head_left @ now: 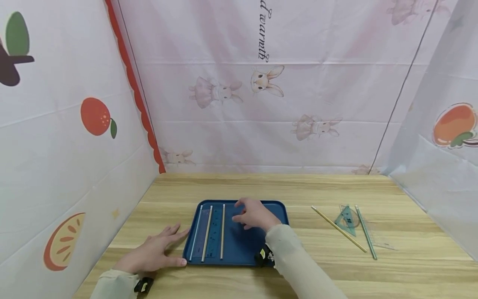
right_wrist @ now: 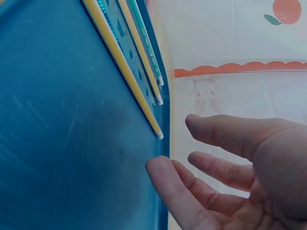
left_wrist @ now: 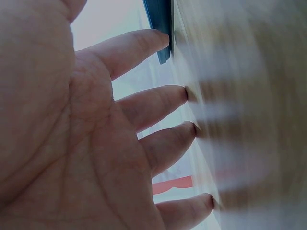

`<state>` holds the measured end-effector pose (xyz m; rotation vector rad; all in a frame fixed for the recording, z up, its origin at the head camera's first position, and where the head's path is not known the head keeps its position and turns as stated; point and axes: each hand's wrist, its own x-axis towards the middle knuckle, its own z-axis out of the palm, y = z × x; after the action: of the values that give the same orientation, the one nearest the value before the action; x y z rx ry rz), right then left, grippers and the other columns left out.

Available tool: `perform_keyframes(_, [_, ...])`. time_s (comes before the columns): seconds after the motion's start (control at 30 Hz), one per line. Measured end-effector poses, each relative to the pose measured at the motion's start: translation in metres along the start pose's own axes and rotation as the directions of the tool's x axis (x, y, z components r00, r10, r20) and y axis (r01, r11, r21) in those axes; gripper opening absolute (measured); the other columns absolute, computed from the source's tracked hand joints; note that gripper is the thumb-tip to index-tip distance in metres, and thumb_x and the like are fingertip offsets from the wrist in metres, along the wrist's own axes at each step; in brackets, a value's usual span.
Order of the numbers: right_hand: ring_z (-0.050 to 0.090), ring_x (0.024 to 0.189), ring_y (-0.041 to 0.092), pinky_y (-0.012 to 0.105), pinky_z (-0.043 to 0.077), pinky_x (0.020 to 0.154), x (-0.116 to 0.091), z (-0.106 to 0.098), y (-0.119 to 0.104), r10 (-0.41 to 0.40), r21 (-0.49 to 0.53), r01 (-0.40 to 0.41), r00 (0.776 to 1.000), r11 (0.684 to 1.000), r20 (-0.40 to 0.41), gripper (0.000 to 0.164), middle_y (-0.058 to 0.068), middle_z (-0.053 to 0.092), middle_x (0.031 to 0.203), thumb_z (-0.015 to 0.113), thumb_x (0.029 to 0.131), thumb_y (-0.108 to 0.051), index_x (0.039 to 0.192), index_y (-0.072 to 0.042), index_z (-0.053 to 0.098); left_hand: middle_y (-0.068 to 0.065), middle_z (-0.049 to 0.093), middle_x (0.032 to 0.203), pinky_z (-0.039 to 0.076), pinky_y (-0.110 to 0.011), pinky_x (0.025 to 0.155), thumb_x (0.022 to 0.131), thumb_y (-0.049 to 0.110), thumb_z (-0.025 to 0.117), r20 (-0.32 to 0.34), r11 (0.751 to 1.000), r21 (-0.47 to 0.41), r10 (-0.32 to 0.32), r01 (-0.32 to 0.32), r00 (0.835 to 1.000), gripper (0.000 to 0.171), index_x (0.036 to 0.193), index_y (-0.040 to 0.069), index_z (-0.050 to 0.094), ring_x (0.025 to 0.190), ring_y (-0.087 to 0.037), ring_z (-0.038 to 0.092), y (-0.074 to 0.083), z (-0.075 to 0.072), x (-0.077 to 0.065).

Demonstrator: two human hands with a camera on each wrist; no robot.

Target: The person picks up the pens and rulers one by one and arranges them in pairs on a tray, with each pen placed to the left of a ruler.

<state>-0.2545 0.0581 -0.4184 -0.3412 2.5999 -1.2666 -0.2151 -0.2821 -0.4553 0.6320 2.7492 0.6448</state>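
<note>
Far left: white wall cloth (head_left: 37, 166) with printed fruit. Wood-grain table (head_left: 298, 270) below.

Left hand (head_left: 157, 249): palm down, fingers spread, nothing gripped. Thumb at the near left corner of the tray (head_left: 242, 245), index fingertip against its left rim; the other three fingertips rest on the table, per the left wrist view.

Tray: on the table, rectangular, rounded corners, dark blue, low raised rim; pale scuff-like streaks on its floor in the right wrist view. Contents grouped in its left half, roughly parallel, lengthwise from near to far side. In order: green pencil (head_left: 196, 233), slim, pale far end; clear ruler (head_left: 202, 238); first yellow pencil (head_left: 207, 233), pale far end; teal ruler (head_left: 214, 232), translucent, darker shapes along it; second yellow pencil (head_left: 223, 231), set slightly apart, white-tipped.

Right hand (head_left: 254, 214): above the tray, right of the second yellow pencil; fingers and thumb parted and partly bent, nothing held.

Right of the tray, on the table: third yellow pencil (head_left: 332, 223), slanted; translucent teal triangle (head_left: 347, 222); second green pencil (head_left: 366, 232), tilted; clear plastic piece (head_left: 384, 245), outline faint.
</note>
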Motion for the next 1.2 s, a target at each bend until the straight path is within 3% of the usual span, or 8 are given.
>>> perform_keyframes(0.43, [0.078, 0.092, 0.033, 0.042, 0.067, 0.08, -0.016, -0.021, 0.012, -0.03, 0.002, 0.03, 0.999, 1.0, -0.037, 0.047, 0.015, 0.073, 0.113, 0.076, 0.102, -0.018, 0.145, -0.005, 0.061, -0.028, 0.028, 0.174, 0.016, -0.094, 0.109, 0.087, 0.059, 0.084, -0.008, 1.0, 0.005, 0.005, -0.005, 1.0, 0.095, 0.165, 0.021, 0.045, 0.158, -0.063, 0.02, 0.001, 0.001, -0.001])
perform_keyframes(0.87, [0.077, 0.092, 0.038, 0.041, 0.067, 0.075, -0.032, -0.042, 0.023, -0.058, -0.01, 0.057, 0.996, 0.998, -0.073, 0.044, 0.016, 0.074, 0.11, 0.077, 0.101, -0.016, 0.141, -0.004, 0.063, -0.031, 0.028, 0.173, 0.017, -0.094, 0.108, 0.088, 0.059, 0.082, -0.007, 1.0, 0.008, 0.023, -0.023, 1.0, 0.095, 0.166, 0.019, 0.044, 0.158, -0.063, 0.02, 0.0, 0.001, -0.001])
perform_keyframes(1.2, [0.077, 0.087, 0.034, 0.043, 0.067, 0.075, -0.047, -0.053, 0.032, -0.053, -0.017, 0.052, 0.996, 0.998, -0.076, 0.044, 0.014, 0.071, 0.109, 0.076, 0.102, -0.02, 0.14, -0.004, 0.063, -0.032, 0.029, 0.172, 0.018, -0.094, 0.108, 0.089, 0.059, 0.082, -0.006, 1.0, 0.017, 0.026, -0.026, 1.0, 0.095, 0.165, 0.017, 0.044, 0.158, -0.063, 0.02, 0.001, 0.0, -0.001])
